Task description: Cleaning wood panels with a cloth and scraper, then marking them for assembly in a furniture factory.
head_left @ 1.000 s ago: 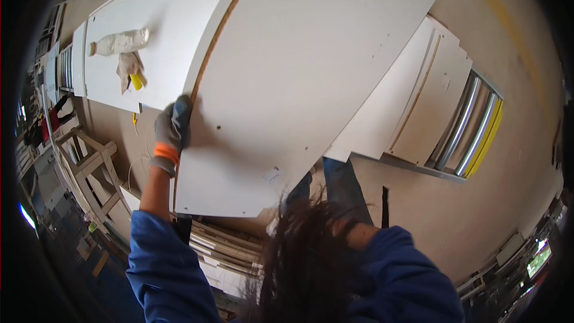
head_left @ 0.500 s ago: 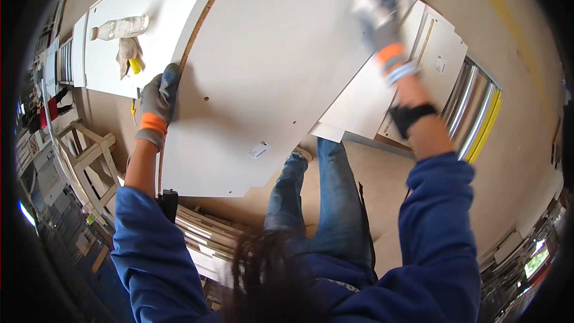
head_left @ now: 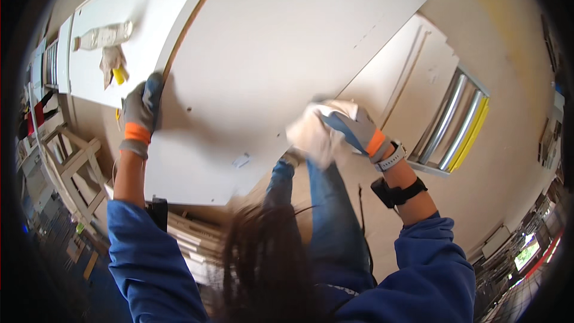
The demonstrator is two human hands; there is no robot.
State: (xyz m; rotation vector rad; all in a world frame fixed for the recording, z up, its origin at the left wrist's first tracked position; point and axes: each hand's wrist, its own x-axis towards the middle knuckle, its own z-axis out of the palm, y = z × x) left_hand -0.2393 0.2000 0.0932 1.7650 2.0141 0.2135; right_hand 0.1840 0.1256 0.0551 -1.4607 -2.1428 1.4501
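Note:
A large white panel (head_left: 239, 66) with small holes and a bare brown edge lies tilted in front of me. My left hand (head_left: 143, 103), in a grey and blue glove with an orange cuff, is closed on the panel's left edge. At the panel's lower right edge, my right hand (head_left: 353, 128) wears a matching glove. It is closed on a pale rag (head_left: 314, 134), which hangs bunched and partly smeared by motion. A small white label (head_left: 241, 160) sticks to the panel's near part.
To the left, another white board (head_left: 89, 12) bears a clear bottle (head_left: 104, 36) and a crumpled cloth (head_left: 112, 63) with a yellow object. More white panels (head_left: 412, 78) lie at right beside a roller conveyor (head_left: 454, 122) with a yellow rail. A wooden frame (head_left: 72, 164) stands lower left.
My right hand has come from the panel's far right part back toward me with the rag. The left hand keeps its hold on the edge. The whole view has shifted slightly.

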